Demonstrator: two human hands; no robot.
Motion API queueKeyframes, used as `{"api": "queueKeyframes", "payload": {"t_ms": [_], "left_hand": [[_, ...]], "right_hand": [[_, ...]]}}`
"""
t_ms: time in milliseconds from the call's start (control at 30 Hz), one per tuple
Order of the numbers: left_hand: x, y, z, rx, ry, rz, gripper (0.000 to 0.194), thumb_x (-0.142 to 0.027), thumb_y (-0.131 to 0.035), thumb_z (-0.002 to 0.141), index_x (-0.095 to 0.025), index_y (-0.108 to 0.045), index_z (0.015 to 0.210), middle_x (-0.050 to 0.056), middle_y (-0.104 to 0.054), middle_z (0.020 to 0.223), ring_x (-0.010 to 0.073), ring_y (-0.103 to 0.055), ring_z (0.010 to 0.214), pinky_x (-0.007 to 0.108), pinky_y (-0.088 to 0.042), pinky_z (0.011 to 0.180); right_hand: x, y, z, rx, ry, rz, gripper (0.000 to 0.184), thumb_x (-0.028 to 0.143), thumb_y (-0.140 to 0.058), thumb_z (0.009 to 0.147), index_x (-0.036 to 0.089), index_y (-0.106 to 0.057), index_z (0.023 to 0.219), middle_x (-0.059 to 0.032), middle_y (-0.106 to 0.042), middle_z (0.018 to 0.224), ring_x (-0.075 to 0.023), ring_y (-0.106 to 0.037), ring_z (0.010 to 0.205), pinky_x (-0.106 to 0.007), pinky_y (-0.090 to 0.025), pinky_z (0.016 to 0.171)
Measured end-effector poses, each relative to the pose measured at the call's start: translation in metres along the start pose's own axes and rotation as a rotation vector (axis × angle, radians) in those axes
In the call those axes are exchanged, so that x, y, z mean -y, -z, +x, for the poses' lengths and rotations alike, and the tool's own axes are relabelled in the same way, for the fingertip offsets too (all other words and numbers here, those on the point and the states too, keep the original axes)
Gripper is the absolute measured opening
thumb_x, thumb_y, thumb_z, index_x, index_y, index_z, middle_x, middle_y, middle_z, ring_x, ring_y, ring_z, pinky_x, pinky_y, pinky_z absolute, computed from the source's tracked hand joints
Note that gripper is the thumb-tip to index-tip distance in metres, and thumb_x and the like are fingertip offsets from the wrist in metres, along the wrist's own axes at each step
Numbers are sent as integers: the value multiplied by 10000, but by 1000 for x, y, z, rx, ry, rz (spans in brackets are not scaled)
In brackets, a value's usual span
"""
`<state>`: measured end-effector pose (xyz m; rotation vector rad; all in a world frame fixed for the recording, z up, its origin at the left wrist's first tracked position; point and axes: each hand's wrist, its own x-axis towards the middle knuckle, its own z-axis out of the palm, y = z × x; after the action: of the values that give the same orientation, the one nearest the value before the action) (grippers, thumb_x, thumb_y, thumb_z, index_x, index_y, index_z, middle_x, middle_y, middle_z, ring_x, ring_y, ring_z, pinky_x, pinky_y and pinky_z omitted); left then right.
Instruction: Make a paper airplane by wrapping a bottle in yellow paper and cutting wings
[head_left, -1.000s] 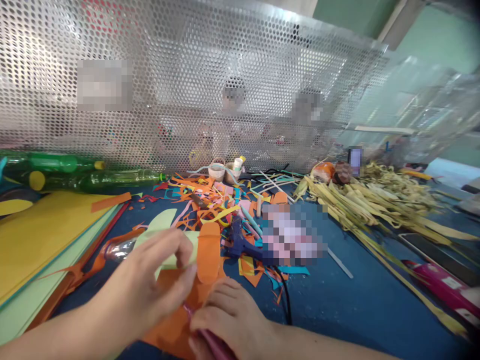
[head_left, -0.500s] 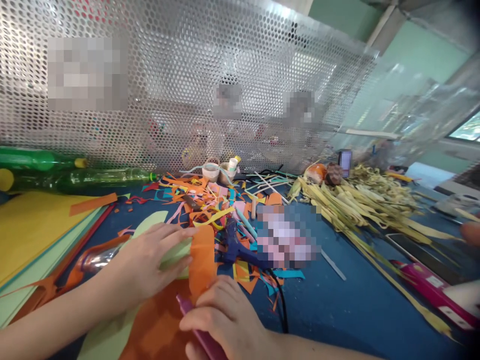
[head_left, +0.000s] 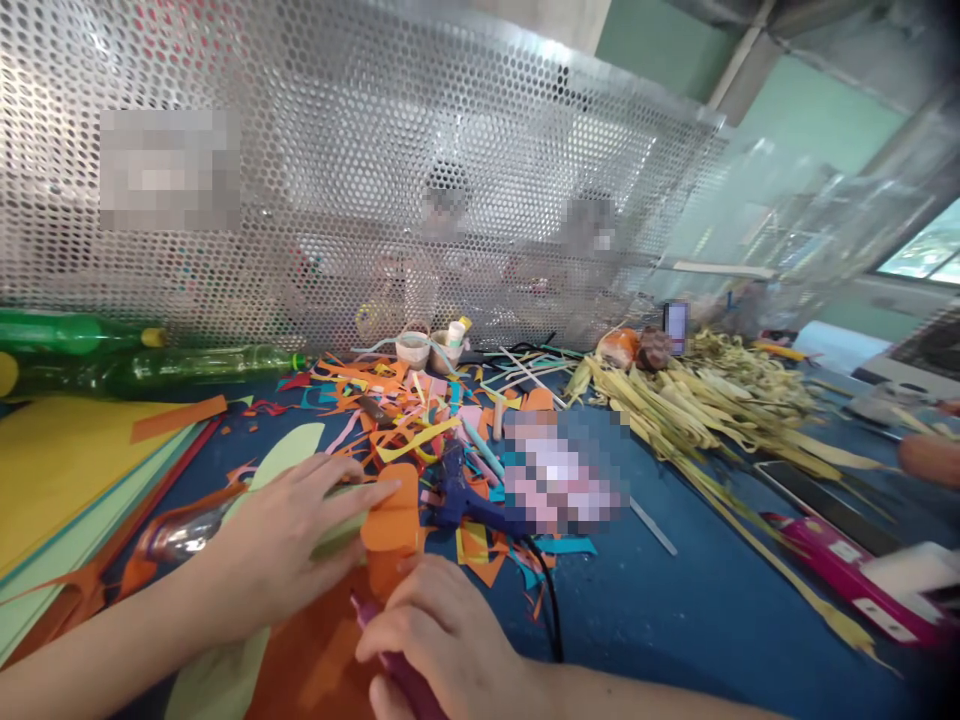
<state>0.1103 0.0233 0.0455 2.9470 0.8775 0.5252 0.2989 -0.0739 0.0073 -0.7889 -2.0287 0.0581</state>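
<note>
My left hand (head_left: 300,525) lies with fingers stretched over light green paper (head_left: 289,460), its index fingertip pressing on a small orange paper cutout (head_left: 392,510) with rounded ends. My right hand (head_left: 450,630) grips a purple pen (head_left: 409,680), tip pointing up and left. The backs of its fingers are close to the cutout's lower end; whether they touch it I cannot tell. Beneath both hands lies a larger orange sheet (head_left: 311,650). Just beyond the cutout sits a dark blue glue gun (head_left: 480,508) with a black cord.
Paper scraps (head_left: 405,430) spread across the blue table (head_left: 675,620). Green bottles (head_left: 202,368) lie back left, above stacked coloured paper (head_left: 67,470). Dried husks (head_left: 697,400), a phone (head_left: 821,505) and a magenta box (head_left: 847,570) are right. Another person's hand (head_left: 930,458) shows at the right edge.
My left index finger has reached further onto the orange cutout, which now shows a rounded lower edge. My right hand still grips the pen. The whole view has shifted slightly.
</note>
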Motion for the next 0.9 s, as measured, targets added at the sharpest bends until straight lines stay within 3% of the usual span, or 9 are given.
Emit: {"api": "queueKeyframes", "payload": {"t_ms": [333, 500, 667, 900], "left_hand": [[-1, -2, 1, 19, 30, -26, 417, -320, -491, 879, -341, -478, 1295, 65, -536, 1172, 248, -511, 1055, 412, -482, 875], [1, 1, 2, 66, 12, -65, 465, -303, -477, 892, -353, -407, 1348, 65, -527, 1144, 233, -517, 1028, 407, -472, 870], [2, 3, 2, 90, 19, -68, 444, -338, -459, 903, -382, -417, 1342, 58, -524, 1130, 233, -518, 1003, 410, -468, 853], [2, 8, 3, 133, 55, -78, 423, -363, -456, 902, -376, -454, 1325, 62, -530, 1083, 233, -499, 984, 423, -437, 877]], "right_hand": [[2, -3, 2, -44, 4, -17, 135, 225, -480, 781, 189, -546, 893, -10, -574, 710, -132, -545, 683, -281, -465, 713], [2, 1, 4, -1, -46, -64, 127, 204, -496, 792, 177, -539, 908, -38, -602, 748, -147, -567, 710, -277, -458, 667], [4, 3, 3, 23, -106, -110, 13, 192, -485, 832, 187, -497, 835, -5, -563, 658, -141, -529, 629, -290, -412, 622], [11, 9, 4, -30, -166, 1, 108, 83, -447, 823, 189, -446, 802, 9, -504, 657, -130, -486, 613, -305, -369, 628]]}}
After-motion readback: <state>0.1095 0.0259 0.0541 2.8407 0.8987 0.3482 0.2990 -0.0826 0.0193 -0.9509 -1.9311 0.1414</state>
